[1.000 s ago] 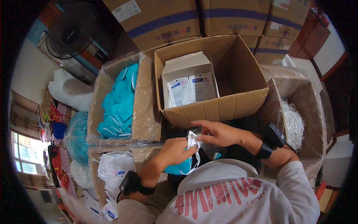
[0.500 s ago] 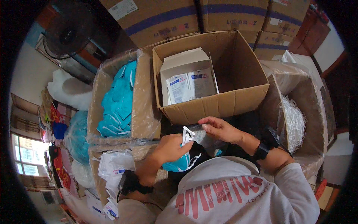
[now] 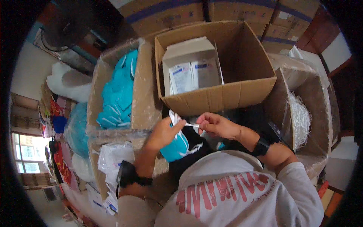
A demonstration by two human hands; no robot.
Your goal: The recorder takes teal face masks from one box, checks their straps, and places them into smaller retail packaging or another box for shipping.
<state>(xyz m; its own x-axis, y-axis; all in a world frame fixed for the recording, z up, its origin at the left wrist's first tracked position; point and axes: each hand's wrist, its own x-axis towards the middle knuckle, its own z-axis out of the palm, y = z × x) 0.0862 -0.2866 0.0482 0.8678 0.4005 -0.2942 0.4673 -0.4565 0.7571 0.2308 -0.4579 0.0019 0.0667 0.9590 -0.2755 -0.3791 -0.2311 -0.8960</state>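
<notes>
My left hand [image 3: 163, 134] is closed around the bunched white straps of a teal face mask [image 3: 175, 147], whose body hangs below the fingers above my lap. Between my hands a short white strap [image 3: 192, 125] is stretched. Its right end is pinched by the fingertips of my right hand [image 3: 221, 127]. Whether more than one mask hangs from my left hand, I cannot tell. Both hands are just in front of a large cardboard box [image 3: 223, 99]. Inside it stands an open pale carton [image 3: 189, 48] with white printed packets [image 3: 180, 78].
At the left, a plastic-lined box [image 3: 145, 89] holds a heap of teal masks [image 3: 118, 92]. Nearer me lie white flat pouches [image 3: 116, 157]. A box on the right holds a tangle of white straps [image 3: 300, 123]. Stacked cartons [image 3: 242, 13] rise behind.
My right hand has come left and down and now pinches a strap. My left hand has shifted left with the mask. The view has tilted slightly downward.
</notes>
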